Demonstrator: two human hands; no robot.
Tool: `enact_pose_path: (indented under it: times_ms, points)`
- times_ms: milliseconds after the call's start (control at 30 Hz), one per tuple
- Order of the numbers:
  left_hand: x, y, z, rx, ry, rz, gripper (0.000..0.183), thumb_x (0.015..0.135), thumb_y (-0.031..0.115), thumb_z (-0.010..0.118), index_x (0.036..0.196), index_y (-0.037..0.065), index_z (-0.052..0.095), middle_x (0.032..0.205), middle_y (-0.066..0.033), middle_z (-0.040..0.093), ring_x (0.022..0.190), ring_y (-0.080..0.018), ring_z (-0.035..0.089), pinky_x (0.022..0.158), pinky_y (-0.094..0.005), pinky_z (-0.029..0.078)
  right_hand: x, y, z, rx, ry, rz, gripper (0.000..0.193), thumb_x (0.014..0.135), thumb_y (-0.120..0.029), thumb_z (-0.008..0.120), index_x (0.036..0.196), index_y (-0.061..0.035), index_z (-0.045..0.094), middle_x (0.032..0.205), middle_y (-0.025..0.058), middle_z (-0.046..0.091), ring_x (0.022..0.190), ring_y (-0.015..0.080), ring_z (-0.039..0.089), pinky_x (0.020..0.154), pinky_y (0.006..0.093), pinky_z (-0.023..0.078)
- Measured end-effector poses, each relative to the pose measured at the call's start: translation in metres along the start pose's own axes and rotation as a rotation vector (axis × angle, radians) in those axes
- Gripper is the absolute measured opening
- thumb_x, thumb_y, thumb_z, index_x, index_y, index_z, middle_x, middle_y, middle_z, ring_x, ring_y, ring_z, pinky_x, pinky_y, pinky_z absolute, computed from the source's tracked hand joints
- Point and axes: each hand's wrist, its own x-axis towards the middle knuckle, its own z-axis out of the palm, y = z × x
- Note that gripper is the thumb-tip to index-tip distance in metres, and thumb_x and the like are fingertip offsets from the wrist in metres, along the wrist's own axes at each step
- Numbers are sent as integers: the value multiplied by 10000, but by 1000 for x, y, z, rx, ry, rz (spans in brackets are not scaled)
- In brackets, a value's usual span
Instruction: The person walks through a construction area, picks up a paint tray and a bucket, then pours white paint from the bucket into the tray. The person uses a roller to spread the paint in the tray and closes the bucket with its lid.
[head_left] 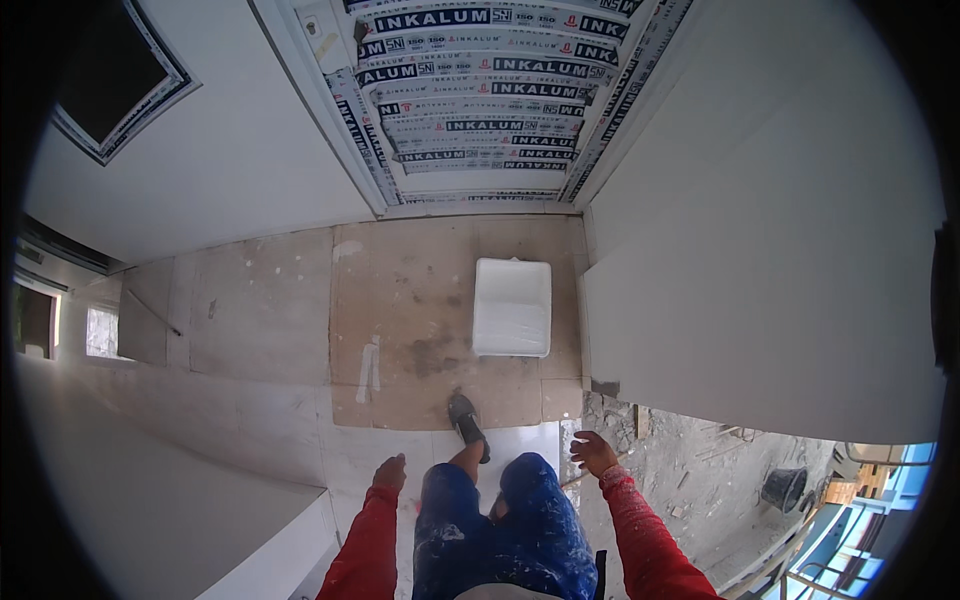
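Observation:
My left hand (391, 472) hangs beside my left thigh, seen from its thumb side, with nothing visible in it; its fingers look loosely stretched. To the right of my knees, my right hand (594, 453) is held out with its fingers apart and slightly bent, holding nothing. Neither hand touches anything. Ahead of me, a white rectangular paint tray (512, 300) lies on a stained brown floor covering (420, 300). White paint seems to coat the tray inside. One of my feet (463, 415), in a dark shoe, is at the covering's near edge.
A door (480, 180) wrapped in printed protective film stands ahead between white walls. At right, a wall (760, 240) ends beside a rubble-strewn floor (680, 490) with a black bucket (784, 488). A low white wall (250, 540) stands at near left.

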Motion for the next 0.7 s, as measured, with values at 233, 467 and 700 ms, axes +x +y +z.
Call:
enact_pose_path:
  times_ms: [233,467,700]
  points:
    - [221,114,34,-101,-117,-139,574,1029,531,343,1229,55,594,1153,-244,665,1089,-440,621,929,-508,486,292,61,4,-374,15,168,555,854,-438,702,1307,-141,581,1009,136,720,921,248,698,860,379,543]
    - [425,133,120,-299,-152,-138,593,927,398,614,1412,78,495,1297,-192,620,1121,-314,638,985,-405,477,498,63,1,-42,115,245,722,835,-153,643,1500,-153,363,1344,121,582,864,222,688,752,356,556]
    - [503,155,154,-668,-330,-94,800,810,232,649,1522,71,321,1480,-165,471,1255,-347,545,1046,-397,437,555,56,-4,143,-145,343,778,804,-92,567,1529,-117,288,1479,117,437,1023,271,668,846,409,557]
